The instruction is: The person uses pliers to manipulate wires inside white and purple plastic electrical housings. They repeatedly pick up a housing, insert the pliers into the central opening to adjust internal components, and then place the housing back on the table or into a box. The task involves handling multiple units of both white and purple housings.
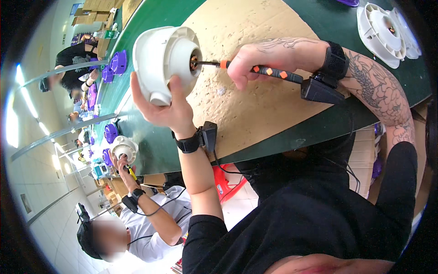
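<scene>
My left hand (166, 107) is wrapped around a white plastic housing (155, 57), round and ribbed, held tilted above the table with its hollow hub facing right. Inside the hub shows a copper-coloured and dark part (194, 63). In my right hand (248, 64), fingers closed, is a screwdriver (273, 73) with a black and orange handle. Its thin dark shaft reaches into the hub; the tip is hidden there. Both wrists wear black straps with small black boxes.
A sheet of worn brown cardboard (260, 27) covers part of the green table (155, 157). Another white housing (381, 36) lies at the far right. Purple parts (118, 62) stand along the left. A co-worker (155, 223) at lower left holds a similar white housing (124, 148).
</scene>
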A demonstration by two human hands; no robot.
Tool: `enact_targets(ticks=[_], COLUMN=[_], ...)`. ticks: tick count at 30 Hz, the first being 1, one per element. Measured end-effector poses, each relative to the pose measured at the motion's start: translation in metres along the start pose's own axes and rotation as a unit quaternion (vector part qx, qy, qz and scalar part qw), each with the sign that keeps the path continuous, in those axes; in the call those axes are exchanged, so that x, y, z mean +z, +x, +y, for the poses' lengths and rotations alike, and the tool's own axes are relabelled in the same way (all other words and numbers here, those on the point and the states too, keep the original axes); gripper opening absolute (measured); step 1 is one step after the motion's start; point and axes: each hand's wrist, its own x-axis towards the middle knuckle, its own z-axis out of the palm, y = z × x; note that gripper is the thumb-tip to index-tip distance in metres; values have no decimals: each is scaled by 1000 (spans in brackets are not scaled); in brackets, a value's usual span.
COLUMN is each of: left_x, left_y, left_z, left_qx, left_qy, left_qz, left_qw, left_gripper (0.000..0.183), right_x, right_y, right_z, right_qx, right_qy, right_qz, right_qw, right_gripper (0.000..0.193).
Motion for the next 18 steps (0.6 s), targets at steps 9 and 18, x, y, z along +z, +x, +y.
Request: enact_targets(ticks=[9,18], left_x=[10,4], left_y=[2,-4], left_z=[2,-1], left_qx=[-97,-30], left_qy=[-69,-57], left_qz=[-49,44], left_qw=[992,997], left_gripper=[70,76], right_x=[17,9], right_y=[-7,1], right_z=[6,5], right_qx=[-105,-15], right_qy=[-486,-2], right_qz=[341,21], right_qw=[798,1000], right_gripper=[39,30])
